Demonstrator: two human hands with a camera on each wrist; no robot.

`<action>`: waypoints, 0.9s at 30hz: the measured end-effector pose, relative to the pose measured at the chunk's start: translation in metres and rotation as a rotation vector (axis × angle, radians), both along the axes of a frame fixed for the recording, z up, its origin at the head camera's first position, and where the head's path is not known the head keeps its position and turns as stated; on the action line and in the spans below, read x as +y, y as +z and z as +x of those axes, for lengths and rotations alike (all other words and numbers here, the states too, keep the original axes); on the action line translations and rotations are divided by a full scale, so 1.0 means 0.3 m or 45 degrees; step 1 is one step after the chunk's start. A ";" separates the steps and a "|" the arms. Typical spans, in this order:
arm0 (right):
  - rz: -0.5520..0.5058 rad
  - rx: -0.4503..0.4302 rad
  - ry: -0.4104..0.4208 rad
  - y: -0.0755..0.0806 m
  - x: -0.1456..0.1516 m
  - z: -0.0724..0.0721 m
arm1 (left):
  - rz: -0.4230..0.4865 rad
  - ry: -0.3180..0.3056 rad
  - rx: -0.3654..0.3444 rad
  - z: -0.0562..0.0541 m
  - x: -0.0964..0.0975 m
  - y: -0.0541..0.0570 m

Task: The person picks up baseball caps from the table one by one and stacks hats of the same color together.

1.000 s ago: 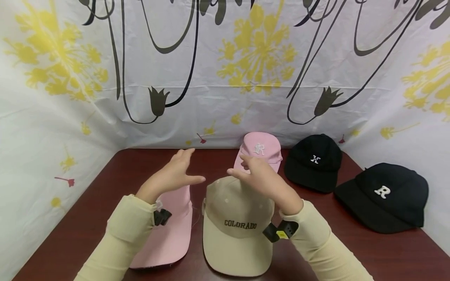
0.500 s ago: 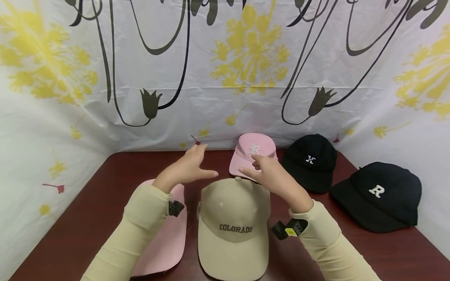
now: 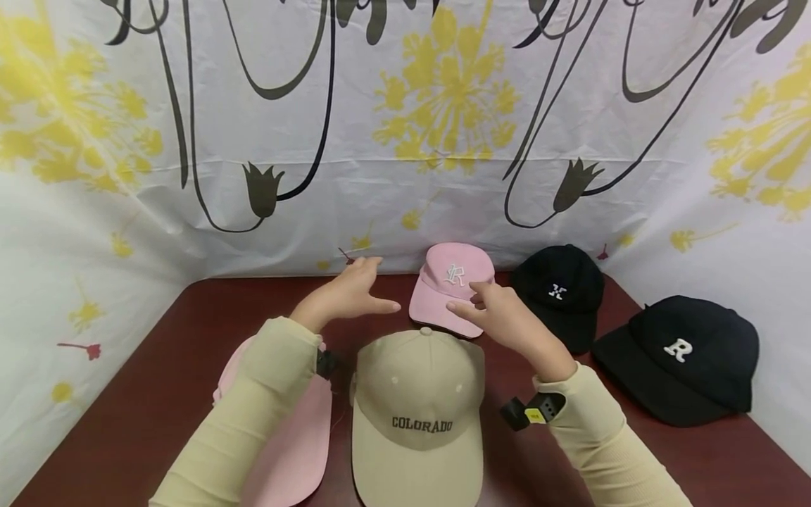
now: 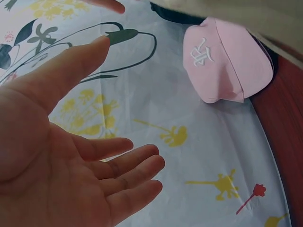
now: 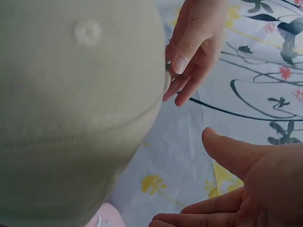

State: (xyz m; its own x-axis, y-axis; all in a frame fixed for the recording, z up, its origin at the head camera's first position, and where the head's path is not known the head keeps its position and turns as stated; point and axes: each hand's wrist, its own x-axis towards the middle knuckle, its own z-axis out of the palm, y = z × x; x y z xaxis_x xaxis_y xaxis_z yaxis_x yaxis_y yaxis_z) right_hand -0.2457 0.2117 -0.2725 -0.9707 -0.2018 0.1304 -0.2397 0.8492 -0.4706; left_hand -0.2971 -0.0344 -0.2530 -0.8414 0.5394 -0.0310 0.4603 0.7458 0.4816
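A beige baseball cap (image 3: 418, 380) with COLORADO lettering sits at the front middle, brim toward me. My left hand (image 3: 345, 294) hovers past its crown on the left, fingers extended and nothing in its grasp. On the other side, my right hand (image 3: 510, 322) is raised with thumb and fingers apart, also holding nothing. In the right wrist view the beige cap's crown (image 5: 71, 94) fills the left side, and the left hand's fingers overlap its edge. A pink cap (image 3: 294, 436) lies left of the beige one, partly hidden by my left sleeve.
At the back stands a smaller pink cap (image 3: 459, 264) with a white letter. Beside it, a black cap (image 3: 557, 271) with a white mark is partly covered by my right hand. Another black cap (image 3: 690, 352) with a white R is at right. Patterned cloth (image 3: 380, 176) surrounds the table.
My left hand has moved right, from over the left pink cap to near the beige cap's crown. My right hand has shifted slightly right. The head view has turned a little.
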 end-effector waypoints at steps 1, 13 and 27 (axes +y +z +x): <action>0.004 0.000 0.000 -0.003 0.005 -0.007 | -0.002 -0.003 -0.016 -0.009 0.002 0.000; 0.054 -0.063 -0.029 -0.033 0.072 -0.089 | -0.032 -0.062 -0.069 -0.135 0.021 -0.028; 0.054 -0.138 -0.109 -0.106 0.147 -0.193 | -0.098 -0.105 -0.113 -0.297 0.086 -0.077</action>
